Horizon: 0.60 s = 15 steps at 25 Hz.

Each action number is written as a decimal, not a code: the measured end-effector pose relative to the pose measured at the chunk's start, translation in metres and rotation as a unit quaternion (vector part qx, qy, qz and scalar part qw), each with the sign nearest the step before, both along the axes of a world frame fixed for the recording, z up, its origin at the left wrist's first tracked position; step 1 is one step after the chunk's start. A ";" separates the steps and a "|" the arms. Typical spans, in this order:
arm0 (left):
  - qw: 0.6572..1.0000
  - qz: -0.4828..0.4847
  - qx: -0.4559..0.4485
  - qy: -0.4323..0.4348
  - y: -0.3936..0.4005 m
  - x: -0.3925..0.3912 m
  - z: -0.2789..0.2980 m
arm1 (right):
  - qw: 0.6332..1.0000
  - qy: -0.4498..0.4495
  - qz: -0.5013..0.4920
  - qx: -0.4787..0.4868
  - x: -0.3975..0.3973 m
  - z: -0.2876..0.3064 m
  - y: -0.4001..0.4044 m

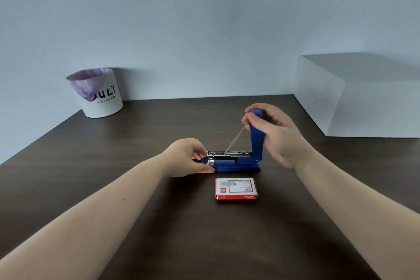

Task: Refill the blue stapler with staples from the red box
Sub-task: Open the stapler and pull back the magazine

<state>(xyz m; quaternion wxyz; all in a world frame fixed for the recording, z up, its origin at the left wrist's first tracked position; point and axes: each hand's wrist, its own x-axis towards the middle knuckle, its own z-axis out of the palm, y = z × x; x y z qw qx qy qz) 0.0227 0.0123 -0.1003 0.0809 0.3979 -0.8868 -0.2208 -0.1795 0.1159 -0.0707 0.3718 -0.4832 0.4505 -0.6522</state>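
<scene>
The blue stapler lies on the dark wooden table with its top arm swung up to vertical. The metal staple channel is exposed, and a thin spring rod slants from it up to the lid. My left hand pinches the front end of the stapler's base. My right hand grips the raised blue lid near its top. The red staple box sits closed on the table, just in front of the stapler.
A white bin with a purple liner stands at the table's back left against the wall. A white block borders the table at the back right.
</scene>
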 end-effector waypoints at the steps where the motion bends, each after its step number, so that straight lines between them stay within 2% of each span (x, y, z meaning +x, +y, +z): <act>1: 1.000 -0.006 -0.005 -0.008 -0.001 -0.001 0.001 | 0.996 -0.090 0.003 -0.005 -0.009 -0.003 0.007; 2: 1.000 -0.009 -0.011 -0.015 -0.001 -0.001 0.002 | 0.993 -0.120 -0.004 -0.002 -0.019 -0.006 0.013; 3: 1.000 -0.009 -0.017 -0.023 -0.001 -0.001 0.003 | 0.994 -0.106 -0.009 0.007 -0.030 -0.008 0.019; 4: 0.999 -0.010 -0.024 -0.033 0.000 -0.001 0.005 | 0.998 -0.052 -0.013 0.022 -0.042 -0.009 0.024; 6: 0.998 -0.012 -0.036 -0.056 0.000 0.003 0.009 | 0.985 0.158 -0.028 0.062 -0.067 -0.014 0.036; 8: 0.997 -0.005 -0.037 -0.075 0.001 0.008 0.013 | 0.929 0.347 -0.040 0.120 -0.084 -0.025 0.042; 9: 0.996 0.003 -0.034 -0.084 0.002 0.011 0.016 | 0.904 0.399 -0.034 0.150 -0.087 -0.031 0.042; 12: 0.992 0.010 -0.027 -0.120 0.001 0.013 0.023 | 0.840 0.513 0.002 0.176 -0.078 -0.037 0.033; 15: 0.988 0.005 -0.023 -0.153 -0.001 0.011 0.025 | 0.805 0.571 0.020 0.162 -0.071 -0.032 0.023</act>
